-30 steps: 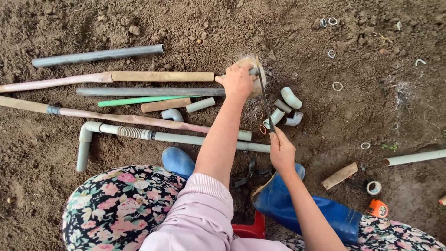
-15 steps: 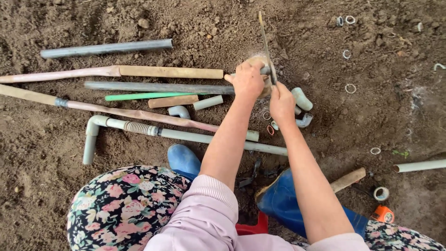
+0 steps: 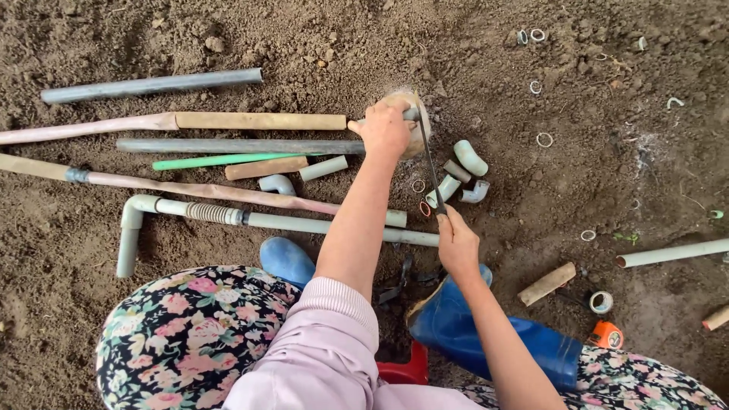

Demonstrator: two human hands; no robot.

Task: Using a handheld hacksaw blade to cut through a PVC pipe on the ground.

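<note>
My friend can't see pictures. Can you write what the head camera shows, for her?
A person crouched over brown soil grips a grey plastic pipe with the left hand and draws a thin dark saw blade across it with the right hand. More pipes and white elbow fittings lie around.

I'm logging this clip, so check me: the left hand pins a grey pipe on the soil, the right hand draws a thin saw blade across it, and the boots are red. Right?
Not quite: the head view shows blue rubber boots, not red. The rest stands: the left hand pins the grey pipe on the soil, and the right hand draws the thin saw blade across it.
</note>
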